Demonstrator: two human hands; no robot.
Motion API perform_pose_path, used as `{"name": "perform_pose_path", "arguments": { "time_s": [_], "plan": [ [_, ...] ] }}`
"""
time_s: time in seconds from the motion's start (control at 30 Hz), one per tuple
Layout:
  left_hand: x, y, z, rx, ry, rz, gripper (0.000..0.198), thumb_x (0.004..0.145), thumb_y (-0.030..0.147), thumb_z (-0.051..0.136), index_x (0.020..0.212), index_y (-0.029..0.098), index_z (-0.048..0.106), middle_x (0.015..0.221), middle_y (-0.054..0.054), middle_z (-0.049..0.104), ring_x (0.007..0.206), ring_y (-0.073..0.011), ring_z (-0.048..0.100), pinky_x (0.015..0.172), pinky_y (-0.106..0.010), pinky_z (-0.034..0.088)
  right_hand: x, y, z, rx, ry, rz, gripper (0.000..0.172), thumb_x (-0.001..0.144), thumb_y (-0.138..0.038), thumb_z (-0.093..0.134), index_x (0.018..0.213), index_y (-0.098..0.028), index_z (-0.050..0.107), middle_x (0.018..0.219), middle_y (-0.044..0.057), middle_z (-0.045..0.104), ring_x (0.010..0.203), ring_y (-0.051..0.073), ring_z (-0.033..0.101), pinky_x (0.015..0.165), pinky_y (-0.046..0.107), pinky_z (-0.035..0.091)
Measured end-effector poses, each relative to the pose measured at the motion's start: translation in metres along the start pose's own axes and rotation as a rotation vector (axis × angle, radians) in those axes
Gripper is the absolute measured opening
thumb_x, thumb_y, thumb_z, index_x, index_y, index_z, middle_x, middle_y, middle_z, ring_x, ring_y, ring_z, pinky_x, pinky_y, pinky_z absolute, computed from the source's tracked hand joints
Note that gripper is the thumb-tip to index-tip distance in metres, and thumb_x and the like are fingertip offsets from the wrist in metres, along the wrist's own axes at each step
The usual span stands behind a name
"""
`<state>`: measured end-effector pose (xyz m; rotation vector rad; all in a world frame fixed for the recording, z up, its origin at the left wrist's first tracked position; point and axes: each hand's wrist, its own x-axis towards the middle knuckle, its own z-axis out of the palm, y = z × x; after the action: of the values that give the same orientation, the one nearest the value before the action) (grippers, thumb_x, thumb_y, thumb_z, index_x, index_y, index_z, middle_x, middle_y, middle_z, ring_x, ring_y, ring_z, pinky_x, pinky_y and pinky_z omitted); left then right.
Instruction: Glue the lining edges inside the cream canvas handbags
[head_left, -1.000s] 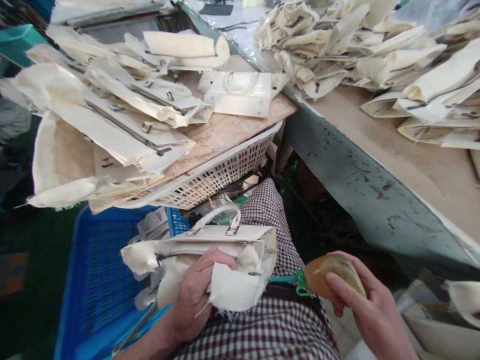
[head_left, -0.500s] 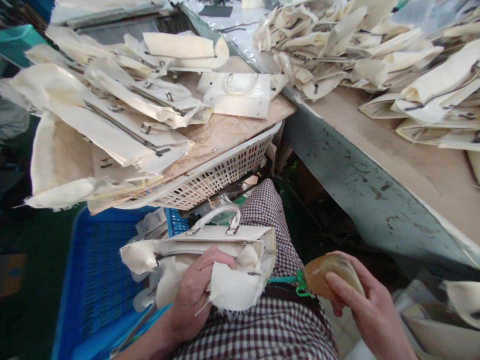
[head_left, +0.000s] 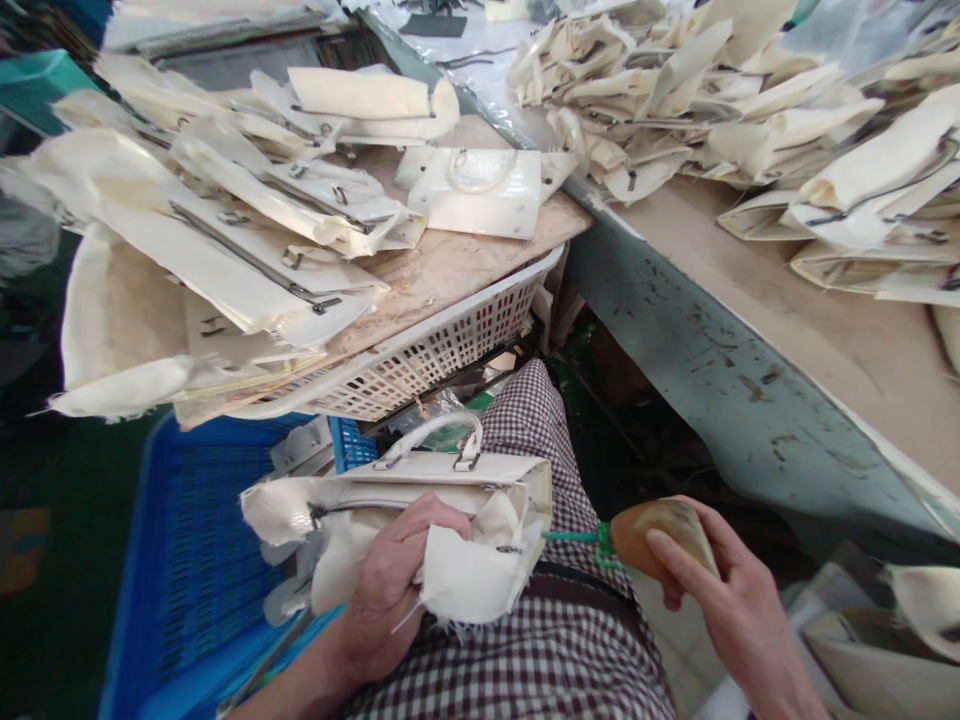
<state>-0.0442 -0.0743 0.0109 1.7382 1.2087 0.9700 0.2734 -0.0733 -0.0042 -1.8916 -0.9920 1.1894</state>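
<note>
Across my lap lies a white handbag (head_left: 450, 465), unfinished, with a frayed lining edge, a zipper and a carrying handle on its far side. My left hand (head_left: 394, 580) is closed on its lining, fingers folded into the fabric. In my right hand (head_left: 720, 570) is a brownish squeeze bottle (head_left: 652, 540), held on its side between thumb and fingers. Its thin green nozzle (head_left: 574, 537) points left, its tip at the right end of the handbag. Whether the tip touches the bag, I cannot tell.
Several unfinished white bags (head_left: 247, 240) lie on a wooden board (head_left: 450, 270) over a white basket (head_left: 420, 375). More bag pieces are heaped on the right-hand table (head_left: 757, 260). A blue crate (head_left: 195, 560) stands at lower left, and another bag (head_left: 885, 660) lies at lower right.
My right hand and the squeeze bottle have shifted slightly, the nozzle now a little higher and more level. My left hand and the handbag stay nearly still.
</note>
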Motion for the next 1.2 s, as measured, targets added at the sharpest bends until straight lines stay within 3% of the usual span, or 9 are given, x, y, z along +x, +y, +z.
{"name": "perform_pose_path", "arguments": {
  "time_s": [0.17,0.57,0.83,1.0,1.1,1.17,1.2],
  "plan": [
    [0.001,0.001,0.002,-0.006,-0.004,0.008,0.02,0.097,0.008,0.051,0.084,0.018,0.063,0.085,-0.002,0.067,0.077,-0.0132,0.062,0.069,-0.021,0.048,0.006,0.004,0.0,-0.09,0.036,0.013,0.07,0.069,-0.067,0.081,0.114,-0.015,0.064,0.077,0.004,0.069,0.048,0.019,0.056,0.044,0.029,0.052],
    [0.001,0.003,0.0,-0.007,0.01,-0.018,0.023,0.102,0.017,0.049,0.084,0.017,0.063,0.087,-0.002,0.067,0.079,-0.0125,0.062,0.071,-0.021,0.048,0.01,0.028,0.004,-0.04,0.064,-0.132,0.06,0.078,-0.055,0.084,0.122,-0.022,0.061,0.105,0.007,0.068,0.067,0.022,0.065,0.061,0.031,0.056],
    [0.003,0.002,0.0,-0.006,0.0,0.001,0.02,0.1,0.012,0.049,0.085,0.017,0.062,0.087,-0.002,0.066,0.08,-0.0121,0.062,0.071,-0.02,0.048,0.011,0.026,-0.005,-0.017,0.023,-0.081,0.063,0.07,-0.056,0.088,0.116,-0.019,0.065,0.096,0.007,0.069,0.058,0.021,0.061,0.051,0.031,0.054],
    [0.011,0.001,0.001,0.032,0.004,-0.003,0.019,0.099,0.015,0.051,0.084,0.017,0.064,0.087,-0.005,0.069,0.082,-0.0158,0.064,0.074,-0.025,0.051,0.011,0.016,-0.006,0.252,-0.092,0.046,0.053,0.074,-0.052,0.088,0.11,-0.017,0.07,0.081,0.004,0.066,0.051,0.017,0.051,0.04,0.026,0.045],
    [0.021,0.002,0.002,0.06,-0.01,-0.019,0.017,0.095,0.011,0.053,0.085,0.017,0.066,0.091,-0.006,0.07,0.086,-0.0166,0.065,0.078,-0.025,0.053,0.011,0.017,-0.004,0.541,-0.193,0.191,0.04,0.079,-0.053,0.084,0.087,-0.015,0.074,0.059,0.001,0.053,0.046,0.014,0.043,0.038,0.022,0.038],
    [0.029,0.003,0.003,0.071,-0.008,-0.015,0.017,0.092,0.008,0.054,0.091,0.017,0.069,0.095,-0.006,0.071,0.09,-0.0171,0.066,0.082,-0.025,0.054,0.01,0.022,-0.004,0.703,-0.207,0.249,0.042,0.084,-0.057,0.076,0.084,-0.015,0.076,0.053,0.0,0.046,0.042,0.011,0.035,0.037,0.02,0.035],
    [0.033,0.003,0.003,0.075,-0.012,-0.011,0.018,0.091,0.008,0.055,0.093,0.018,0.069,0.096,-0.006,0.071,0.092,-0.0174,0.066,0.085,-0.026,0.054,0.009,0.024,-0.004,0.74,-0.204,0.227,0.045,0.085,-0.061,0.072,0.088,-0.016,0.077,0.056,0.001,0.049,0.04,0.01,0.033,0.036,0.02,0.033]
  ]
}}
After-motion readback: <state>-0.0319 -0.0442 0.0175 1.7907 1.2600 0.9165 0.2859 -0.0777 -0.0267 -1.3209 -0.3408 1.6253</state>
